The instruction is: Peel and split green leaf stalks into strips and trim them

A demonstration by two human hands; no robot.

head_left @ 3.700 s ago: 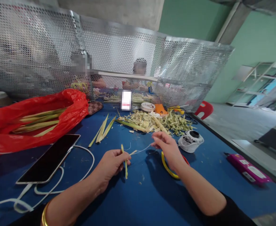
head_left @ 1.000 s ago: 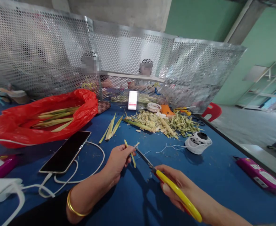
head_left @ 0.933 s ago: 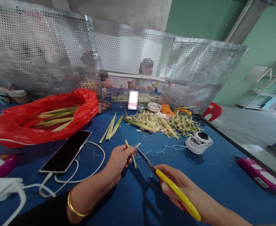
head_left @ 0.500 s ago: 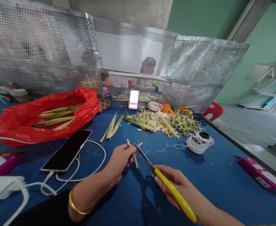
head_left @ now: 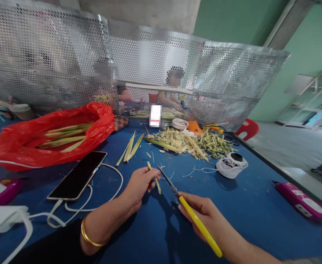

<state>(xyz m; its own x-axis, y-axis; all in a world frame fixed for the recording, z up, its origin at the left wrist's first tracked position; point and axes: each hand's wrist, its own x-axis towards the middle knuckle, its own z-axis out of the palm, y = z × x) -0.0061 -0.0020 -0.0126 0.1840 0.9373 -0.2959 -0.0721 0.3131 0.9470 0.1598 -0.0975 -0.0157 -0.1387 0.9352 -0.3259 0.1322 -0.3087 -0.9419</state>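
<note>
- Soft, muted light overall.
- Diffuse shadows below the yellow-handled metal scissors (head_left: 198,222) darken the near blue tabletop (head_left: 147,238).
- Glare streaks the far silver perforated-metal partition (head_left: 139,47).
- White upright rectangular panel (head_left: 155,114), far middle: blown out, pixelated.
- Left and right edges stretched, softer.

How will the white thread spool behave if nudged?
The white thread spool likely slides, as it appears to stand on end; tipped, its rounded side might roll. The loose thread trailing onto the table would probably drag along.
</note>
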